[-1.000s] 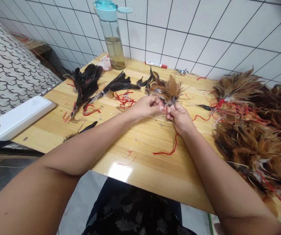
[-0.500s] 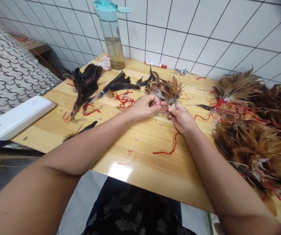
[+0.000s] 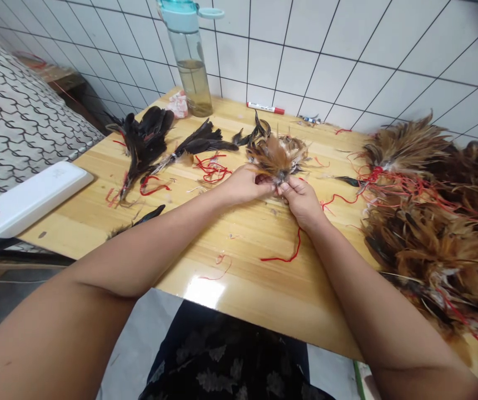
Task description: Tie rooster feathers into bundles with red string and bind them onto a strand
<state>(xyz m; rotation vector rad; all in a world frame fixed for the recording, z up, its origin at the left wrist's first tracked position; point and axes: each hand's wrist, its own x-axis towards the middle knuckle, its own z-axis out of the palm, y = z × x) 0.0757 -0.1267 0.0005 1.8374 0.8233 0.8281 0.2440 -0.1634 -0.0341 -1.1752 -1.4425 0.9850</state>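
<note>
Both my hands meet over the middle of the wooden table (image 3: 239, 266). My left hand (image 3: 252, 184) and my right hand (image 3: 301, 199) pinch the base of a brown feather bunch (image 3: 278, 158), whose tips fan out away from me. The fingers of both hands are closed at the quills, and the exact grip is partly hidden. Behind it lie more loose brown feathers (image 3: 299, 145). A piece of red string (image 3: 291, 255) trails on the table below my right wrist. Left of my left hand is a tangle of red strings (image 3: 211, 168).
Black feather bunches (image 3: 149, 133) lie at the left, near a white power bank (image 3: 34, 194). A water bottle (image 3: 195, 78) and a red marker (image 3: 266, 108) stand and lie along the tiled wall. Large brown feather bundles (image 3: 438, 239) with red strings cover the right side.
The held feathers have come round between both hands, and my left fingers have moved onto their base. The red string between my fingers no longer shows there; red string now lies right of my right hand.
</note>
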